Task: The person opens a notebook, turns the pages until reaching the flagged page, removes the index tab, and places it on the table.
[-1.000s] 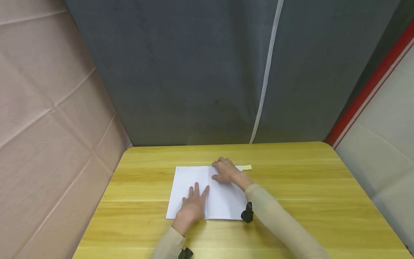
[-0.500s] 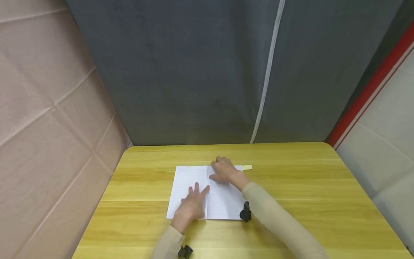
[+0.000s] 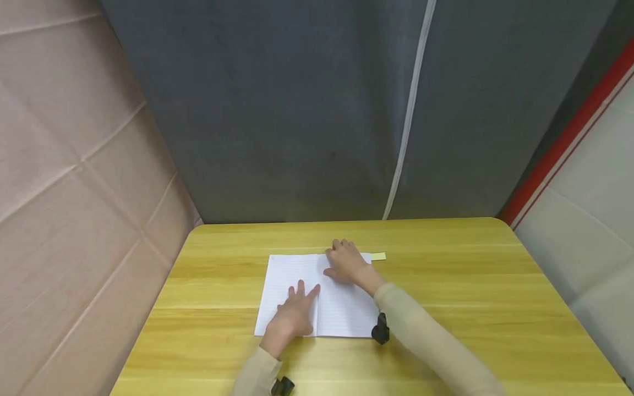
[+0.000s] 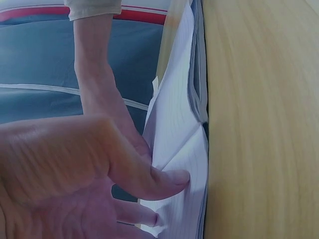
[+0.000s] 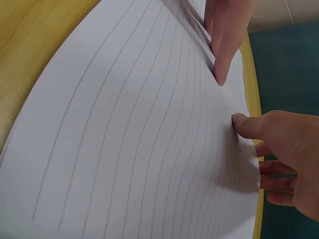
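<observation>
An open notebook (image 3: 317, 294) lies mid-tabletop (image 3: 470, 297), its spine running away from the person. The left hand (image 3: 293, 316) presses flat near the spine; the right hand (image 3: 346, 261), fingers relaxed, rests on the far right page, beside a yellow slip (image 3: 378, 256).

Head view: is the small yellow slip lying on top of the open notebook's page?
No. The yellow slip lies on the table just past the notebook's far right corner, off the page.
</observation>
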